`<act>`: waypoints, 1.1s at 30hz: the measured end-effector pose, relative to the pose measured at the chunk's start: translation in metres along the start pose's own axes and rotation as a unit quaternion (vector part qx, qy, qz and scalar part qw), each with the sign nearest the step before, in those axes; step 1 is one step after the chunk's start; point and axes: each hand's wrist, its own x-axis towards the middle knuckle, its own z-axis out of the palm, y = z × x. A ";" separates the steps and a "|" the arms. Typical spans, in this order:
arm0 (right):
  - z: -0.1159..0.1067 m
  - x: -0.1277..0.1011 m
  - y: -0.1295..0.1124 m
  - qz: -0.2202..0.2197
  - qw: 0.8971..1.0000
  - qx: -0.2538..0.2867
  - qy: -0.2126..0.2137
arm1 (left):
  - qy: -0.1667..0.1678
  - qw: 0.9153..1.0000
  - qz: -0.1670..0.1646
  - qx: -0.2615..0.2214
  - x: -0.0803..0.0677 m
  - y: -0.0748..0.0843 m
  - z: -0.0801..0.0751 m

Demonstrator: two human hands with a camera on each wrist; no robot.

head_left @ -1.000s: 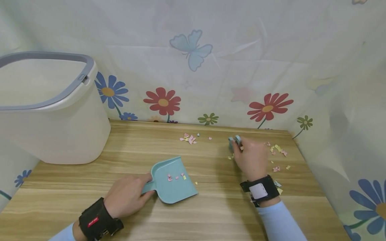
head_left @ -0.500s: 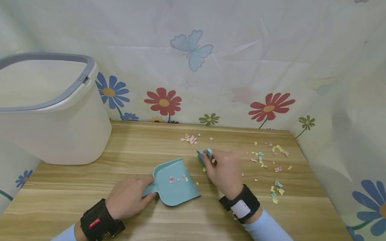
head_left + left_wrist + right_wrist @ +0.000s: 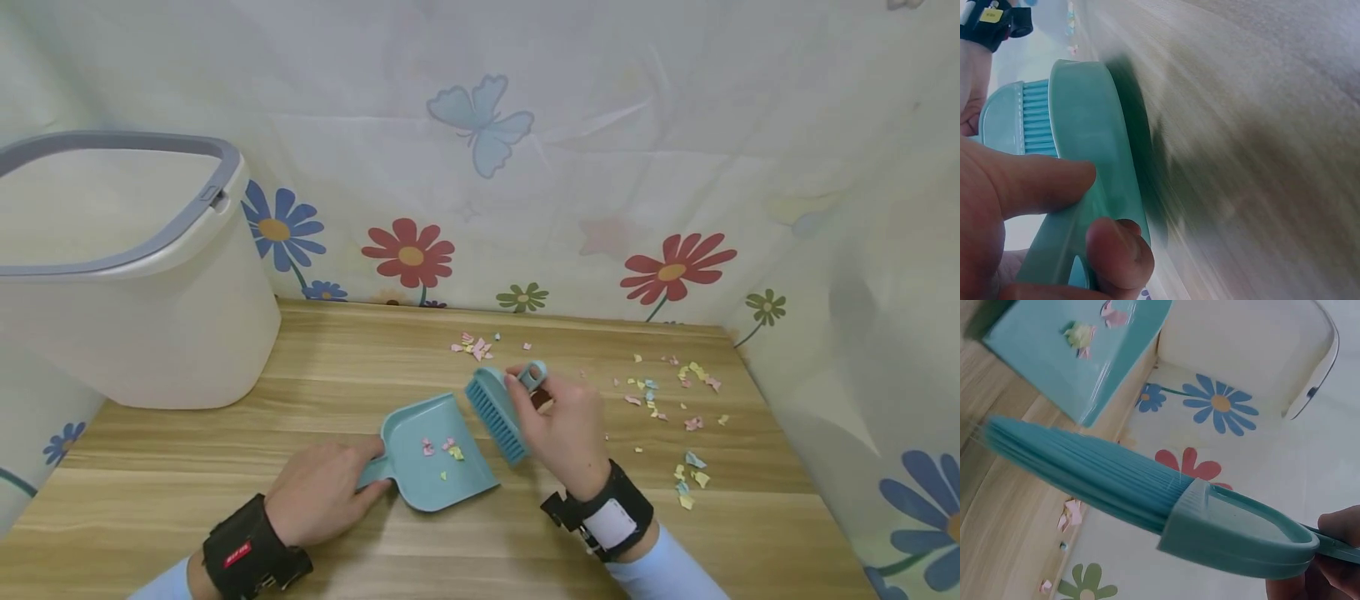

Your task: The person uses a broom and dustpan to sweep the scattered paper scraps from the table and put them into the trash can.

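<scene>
Item: small teal brush [image 3: 497, 413], held tilted at the dustpan's right edge, pinched by its looped handle in the right hand [image 3: 558, 421]. Judged light, stiff plastic, bristles springy; handle the best hold. Item: teal dustpan [image 3: 435, 450], flat on the wooden surface [image 3: 337, 367], left hand [image 3: 322, 492] gripping its handle; likely light, rigid. Paper scraps [image 3: 675, 392] lay scattered rightward. White bin [image 3: 120, 275] stood left; floral sheeting [image 3: 525, 167] behind.

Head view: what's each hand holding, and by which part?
Left hand grips the dustpan by its short handle. Right hand pinches the brush by its looped handle end.
</scene>
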 end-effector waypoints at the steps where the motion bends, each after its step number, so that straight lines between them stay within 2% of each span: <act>1: 0.000 0.001 0.002 -0.004 1.000 -0.007 0.001 | -0.001 1.000 -0.002 0.002 0.000 0.000 0.000; 6: 0.009 -0.003 0.007 -0.058 0.996 -0.063 -0.025 | -0.004 1.000 -0.015 0.007 -0.001 0.000 -0.001; 11: 0.017 -0.008 -0.002 -0.105 0.991 -0.054 -0.069 | -0.008 1.000 -0.022 0.004 0.000 -0.001 -0.003; 13: 0.017 -0.007 -0.005 -0.102 0.991 -0.027 -0.084 | -0.012 1.000 -0.028 0.001 0.000 -0.001 -0.004; 16: 0.012 0.000 -0.003 -0.074 0.993 0.008 -0.092 | -0.015 0.999 -0.036 0.001 0.002 -0.003 -0.005; 20: 0.003 0.020 0.014 -0.014 0.996 0.039 -0.074 | -0.009 0.999 -0.037 0.012 0.003 -0.005 -0.006; 24: 0.000 0.041 0.042 0.026 0.998 0.031 -0.040 | -0.005 0.999 -0.035 0.018 0.004 -0.006 -0.006; 28: 0.005 0.054 0.063 0.012 1.000 -0.015 -0.017 | -0.005 0.999 -0.033 0.018 0.004 -0.007 -0.006; 33: 0.017 0.056 0.077 -0.061 0.994 -0.079 -0.045 | -0.001 0.999 -0.033 0.020 0.003 -0.006 -0.007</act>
